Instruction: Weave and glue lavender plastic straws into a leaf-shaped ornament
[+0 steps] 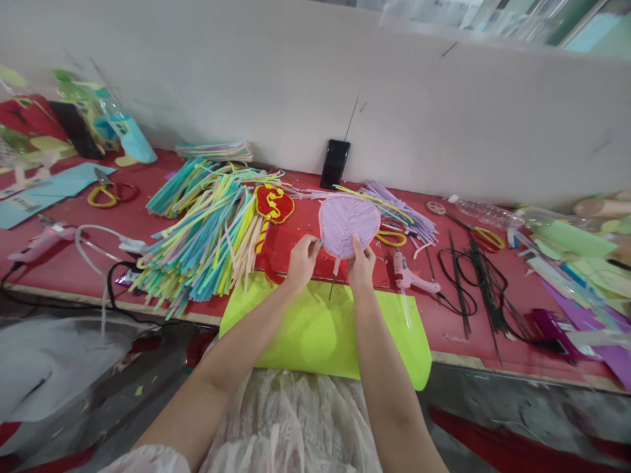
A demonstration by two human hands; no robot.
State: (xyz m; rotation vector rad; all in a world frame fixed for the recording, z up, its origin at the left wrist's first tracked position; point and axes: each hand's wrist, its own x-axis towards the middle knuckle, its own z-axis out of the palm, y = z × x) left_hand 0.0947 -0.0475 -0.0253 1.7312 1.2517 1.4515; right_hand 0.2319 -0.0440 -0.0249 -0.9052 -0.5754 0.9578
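A lavender fan-shaped piece made of pipe cleaners (348, 223) is held up over the table, with a thin dark stem pointing down from its base. My right hand (362, 265) grips its lower right part, thumb on the front face. Close to the lower left edge is my left hand (302, 259), thumb and forefinger pinched together; what they hold, if anything, is too small to make out. A red fan-shaped piece with yellow trim (276, 205) lies to the left. Under my forearms a yellow-green sheet (310, 328) hangs over the table edge.
Bundled coloured pipe cleaners (202, 243) lie left, lavender ones (401, 210) behind right. A pink glue gun (414, 279) rests right, another glue gun (44, 242) far left. A phone (335, 163) leans on the wall. Scissors (486, 238), wires (486, 289) and cords lie right.
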